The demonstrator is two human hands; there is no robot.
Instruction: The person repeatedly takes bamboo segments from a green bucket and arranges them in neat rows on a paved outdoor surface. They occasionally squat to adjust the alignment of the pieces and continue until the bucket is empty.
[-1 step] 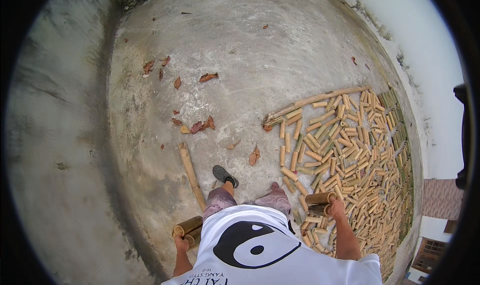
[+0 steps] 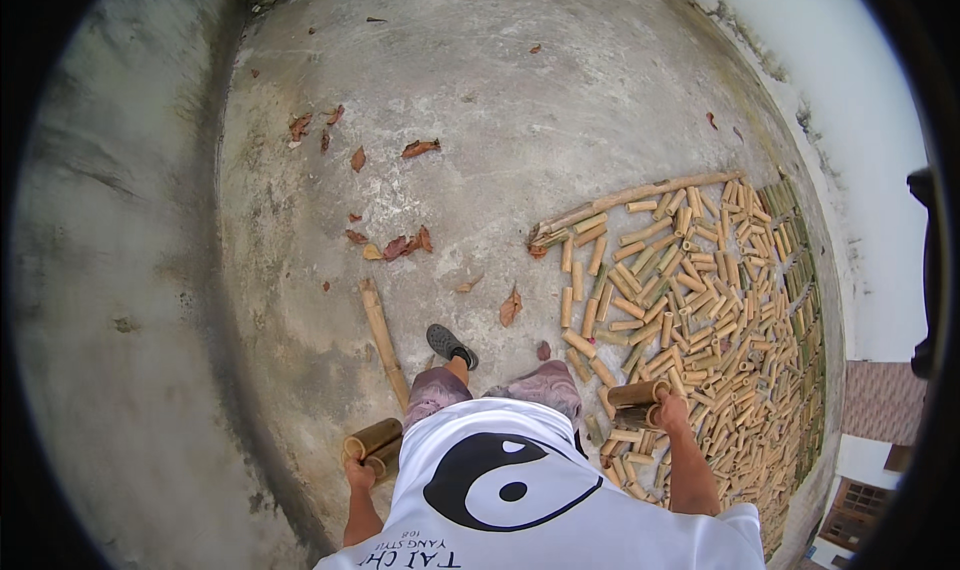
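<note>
in the head view, the step in hand looks like carrying: the person stands with a load in each hand. the left hand (image 2: 360, 473) has its fingers curled around the ends of two dark bamboo tubes (image 2: 373, 438), out to the left of the body and partly hidden by the white shirt (image 2: 480, 470). the right hand (image 2: 671, 412) is closed on the ends of another pair of tubes (image 2: 638, 394), held above the near edge of a wide spread of short tubes (image 2: 720, 370). the next move seems to call for a firm hold on both pairs and careful footing.

loose pieces lie close to the right leg, and a pole (image 2: 383, 342) lies just beyond the left one. a longer pole (image 2: 640, 203) borders the spread's far side. dry leaves (image 2: 421, 149) dot the concrete floor (image 2: 480, 100), with a grey wall (image 2: 120, 270) to the left.
</note>
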